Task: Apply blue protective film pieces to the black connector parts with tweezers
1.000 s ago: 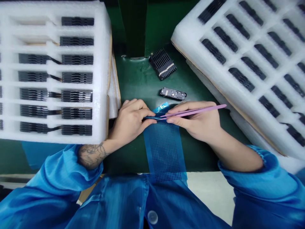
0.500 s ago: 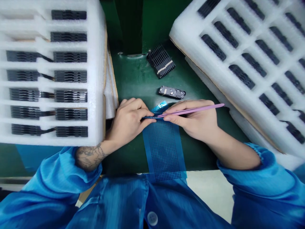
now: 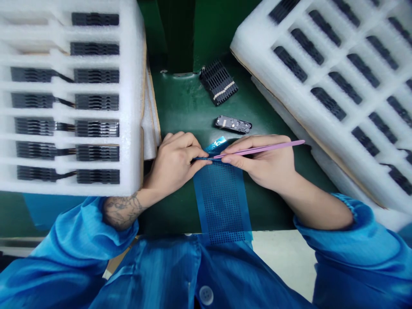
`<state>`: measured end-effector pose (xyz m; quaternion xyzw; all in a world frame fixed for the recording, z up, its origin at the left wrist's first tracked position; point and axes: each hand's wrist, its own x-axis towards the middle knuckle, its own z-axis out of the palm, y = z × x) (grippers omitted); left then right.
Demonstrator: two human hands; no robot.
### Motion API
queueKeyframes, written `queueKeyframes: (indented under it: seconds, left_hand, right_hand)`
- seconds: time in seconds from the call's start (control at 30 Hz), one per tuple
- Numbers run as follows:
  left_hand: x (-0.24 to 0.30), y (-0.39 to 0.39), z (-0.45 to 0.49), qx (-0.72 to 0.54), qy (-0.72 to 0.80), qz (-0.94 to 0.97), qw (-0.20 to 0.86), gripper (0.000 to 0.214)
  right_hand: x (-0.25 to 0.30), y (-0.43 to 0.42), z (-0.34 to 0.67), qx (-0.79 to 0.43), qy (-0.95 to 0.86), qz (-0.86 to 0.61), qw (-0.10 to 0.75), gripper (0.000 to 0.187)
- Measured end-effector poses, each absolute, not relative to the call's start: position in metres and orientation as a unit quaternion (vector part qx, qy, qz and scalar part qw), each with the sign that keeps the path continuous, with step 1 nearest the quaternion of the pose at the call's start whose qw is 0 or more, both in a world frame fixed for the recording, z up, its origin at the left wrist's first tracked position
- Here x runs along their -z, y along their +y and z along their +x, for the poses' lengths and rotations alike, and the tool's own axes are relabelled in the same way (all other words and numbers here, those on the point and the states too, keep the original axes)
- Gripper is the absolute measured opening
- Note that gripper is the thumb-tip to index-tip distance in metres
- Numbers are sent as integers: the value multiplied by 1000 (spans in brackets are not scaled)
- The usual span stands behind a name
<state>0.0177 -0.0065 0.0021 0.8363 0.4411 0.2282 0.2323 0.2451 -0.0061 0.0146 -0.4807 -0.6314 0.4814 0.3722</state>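
The left hand (image 3: 175, 161) is closed in a pinch on the far edge of a blue perforated film strip (image 3: 222, 201). The strip is laid flat on the green bench mat (image 3: 183, 107) between the two hands and is run back over the near bench edge. The right hand (image 3: 267, 165) is clamped on slim pink tweezers (image 3: 264, 149), held nearly level, with the tips brought to the same strip edge by the left fingertips. The hands are thus close together. A small black oblong module (image 3: 233, 124) is seen just beyond the right hand, apart from it, and a black ribbed block of stacked parts (image 3: 219, 81) farther beyond. A white slotted foam tray (image 3: 135, 107) is set just left of the left hand, its edge close to the knuckles. A second slanted white foam tray (image 3: 257, 47) is placed right of the right hand, near the tweezers' rear end. Open mat is confined to a narrow lane beyond the hands, between the tray edges.
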Motion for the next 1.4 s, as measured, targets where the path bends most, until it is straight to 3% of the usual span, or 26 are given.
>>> queueKeyframes:
  seconds: [0.63,0.87,1.07,1.4]
  left_hand:
    - [-2,-5,19,-230,438,837,233,10]
    - [-4,-12,14,-221,437,845,215,26]
    - [-15,-11,30,-239,422,866,123,41]
    - [-7,21,53,-208,429,873,101,17]
  right_hand:
    - [-13,-7,244,-483,-629,-477,378,8]
    - [-10,-4,255,-405,-582,-533,461,15]
    - [-14,10,265,-367,-534,-554,523,23]
    - [-11,14,269,-373,-543,-542,522,18]
